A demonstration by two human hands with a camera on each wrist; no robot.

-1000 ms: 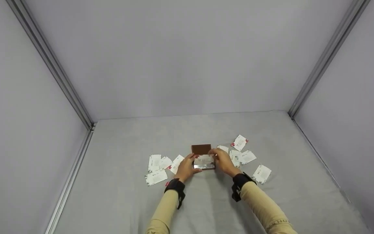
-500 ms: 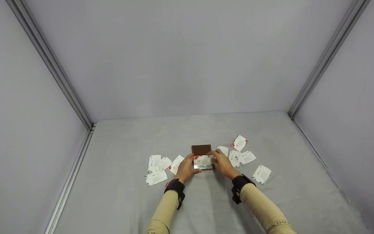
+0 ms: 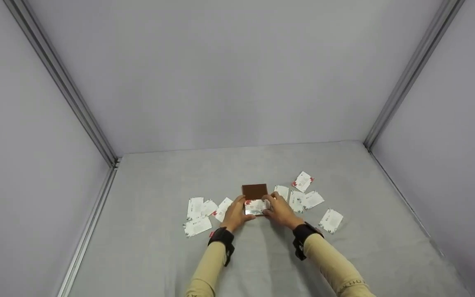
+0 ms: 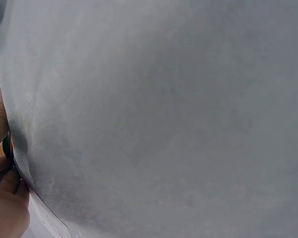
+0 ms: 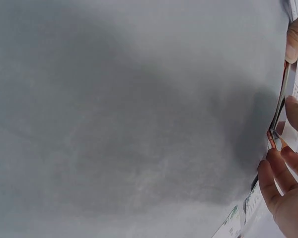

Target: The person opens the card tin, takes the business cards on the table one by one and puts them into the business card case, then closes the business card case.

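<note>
Two hands meet at a small card case [image 3: 256, 201] lying open mid-table on the grey cloth [image 3: 262, 255]. Brown lid [image 3: 255, 191] stands up at the far side, silver tray part nearer, with a white card [image 3: 257, 204] with red print sitting in it. Left hand [image 3: 234, 214] grips the case's left edge, fingers curled round it; right hand [image 3: 279, 211] grips the right edge the same way, fingertips on the tray and card. Left wrist view: mostly grey cloth, hand [image 4: 2, 188] at the lower left edge with thumb against a thin dark edge, little else readable. Right wrist view: fingers [image 5: 288, 183] curled at the right edge, a thin metal edge of the case [image 5: 280, 106] between thumb and fingers, bits of printed card beside it. Loose cards are scattered flat on both sides: a cluster left of the left hand [image 3: 199, 211], another cluster right of the case [image 3: 301, 194], one more card apart near the right forearm [image 3: 330, 220]. Tan sleeves [image 3: 210, 264], black wrist straps on both arms. Grey walls [image 3: 237, 74] with metal corner rails enclose the table.
</note>
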